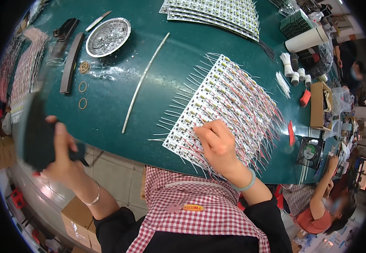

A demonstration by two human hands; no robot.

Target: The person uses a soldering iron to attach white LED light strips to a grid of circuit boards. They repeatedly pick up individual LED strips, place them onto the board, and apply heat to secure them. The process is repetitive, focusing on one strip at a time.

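On the green table in front of me lies a white circuit board panel (210, 90), covered in rows of small yellowish parts. Thin white and red wires bristle from the panel on both sides. My right hand (217, 141) rests over its near-left part, fingers curled and pressed together; what they pinch, if anything, is too small to make out. Off the table's left edge, my left hand (63, 158) is wrapped round a dark, slab-like object (37, 130). Motion blur hides this object's exact kind.
A thin pale rod (145, 80) lies left of the panel. Beyond are a metal bowl (108, 38), a knife (98, 21), rubber bands (84, 67) and a dark bar (71, 63). Stacked panels (212, 17) stand at the back. Right are wire bundles (286, 63), a cardboard box (320, 105) and a co-worker (317, 211).
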